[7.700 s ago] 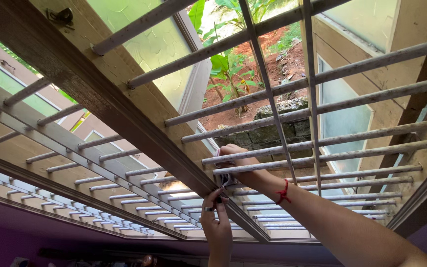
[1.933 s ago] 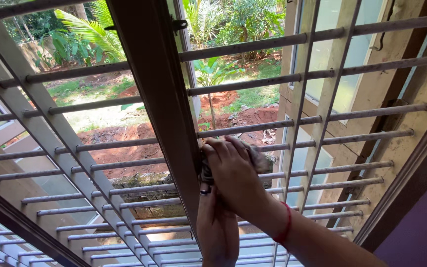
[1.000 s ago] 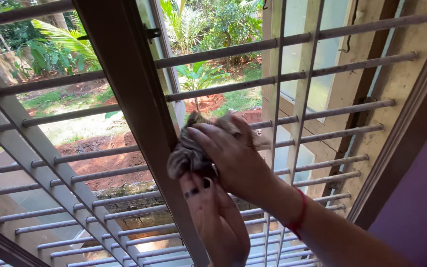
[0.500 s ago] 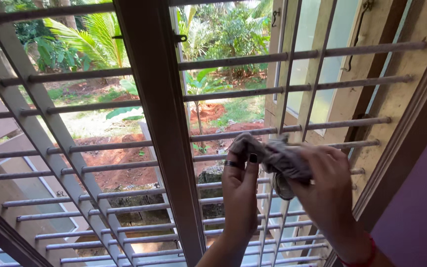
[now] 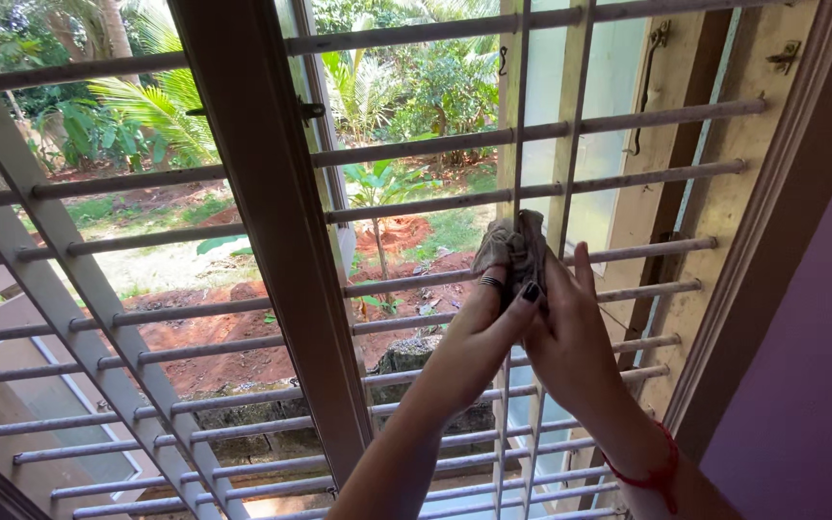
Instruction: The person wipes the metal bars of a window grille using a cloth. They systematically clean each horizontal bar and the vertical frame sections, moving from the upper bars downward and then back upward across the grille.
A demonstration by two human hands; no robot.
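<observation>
Beyond a purple-walled room's window lies a sunlit garden of red soil and palms. Pale grey horizontal metal grille bars [image 5: 416, 202] cross the opening, with a broad brown wooden mullion [image 5: 272, 241] well to the left of the fingers. Both hands meet at a thin vertical grille rod [image 5: 520, 116]. The left hand [image 5: 479, 332] and right hand [image 5: 570, 337] pinch a crumpled grey cleaning cloth [image 5: 512, 248] between closed fingertips, the cloth bunched against the rod just above them.
</observation>
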